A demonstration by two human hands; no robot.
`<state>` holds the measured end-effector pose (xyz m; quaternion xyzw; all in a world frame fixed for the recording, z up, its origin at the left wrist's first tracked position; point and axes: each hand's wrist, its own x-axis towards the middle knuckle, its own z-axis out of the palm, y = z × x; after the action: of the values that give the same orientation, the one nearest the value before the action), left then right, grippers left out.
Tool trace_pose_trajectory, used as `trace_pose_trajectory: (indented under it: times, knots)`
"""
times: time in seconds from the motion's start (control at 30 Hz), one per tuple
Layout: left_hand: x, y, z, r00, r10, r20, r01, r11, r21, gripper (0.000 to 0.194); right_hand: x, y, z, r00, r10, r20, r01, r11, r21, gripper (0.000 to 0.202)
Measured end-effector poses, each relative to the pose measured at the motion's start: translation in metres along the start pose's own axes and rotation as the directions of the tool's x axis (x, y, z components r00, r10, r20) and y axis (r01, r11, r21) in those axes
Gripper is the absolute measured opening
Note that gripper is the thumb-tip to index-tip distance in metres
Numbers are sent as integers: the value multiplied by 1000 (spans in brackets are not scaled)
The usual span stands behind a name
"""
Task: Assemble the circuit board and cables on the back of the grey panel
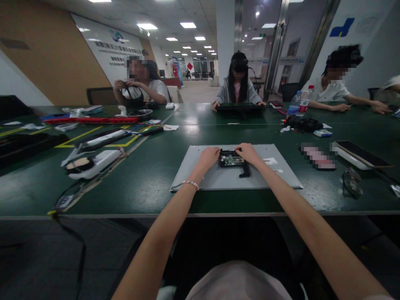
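A flat grey panel (200, 177) lies on the green table in front of me. On it sits a black housing (244, 171) with an arm sticking out at its lower right. A green circuit board (230, 159) shows inside the housing. My left hand (210, 157) pinches the housing's upper left corner, fingers closed. At its upper right edge, my right hand (248, 153) has its fingers closed on the same housing. The fingertips partly cover both corners. White labels (270, 161) are stuck on the panel beside my right wrist.
To the right are a pinkish phone (318, 157), a dark phone-like slab (359, 154) and glasses (352, 183). Bottles (294, 104) stand farther back. White devices (96, 163) and cables lie to the left. Several people sit around the table; one opposite holds a dark panel (240, 109).
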<state>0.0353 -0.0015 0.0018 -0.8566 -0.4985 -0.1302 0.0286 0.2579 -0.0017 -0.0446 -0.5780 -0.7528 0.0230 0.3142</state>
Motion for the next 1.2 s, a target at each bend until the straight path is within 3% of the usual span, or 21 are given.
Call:
trace_pose_trajectory:
  times: [0.23, 0.43, 0.63, 0.83, 1.0, 1.1, 1.2]
  knots:
    - [1, -5, -3, 1000, 2, -27, -2, 1000, -16, 35, -9, -1, -7, 998, -9, -62, 16, 994, 109, 26]
    - [3, -10, -7, 985, 174, -4, -174, 985, 0, 32, -17, -27, -18, 979, -111, -169, 139, 976, 165, 32]
    - [5, -14, -13, 948, 315, 39, -317, 940, 125, 28, -22, -62, -20, 969, -233, -87, 238, 969, 62, 39]
    - [3, -4, -20, 909, 417, 23, -408, 875, 260, 23, -22, -73, -21, 976, -197, -95, 199, 980, 12, 30]
    - [3, -1, -17, 878, 478, 19, -466, 846, 261, 19, -23, -73, -23, 984, -158, -84, 156, 987, -36, 20]
    - [3, -7, -18, 879, 476, 5, -462, 851, 249, 22, -24, -72, -24, 981, -166, -100, 163, 986, -44, 19]
    - [3, -18, -21, 907, 421, -10, -403, 875, 266, 24, -26, -72, -26, 974, -177, -140, 174, 984, -33, 18]
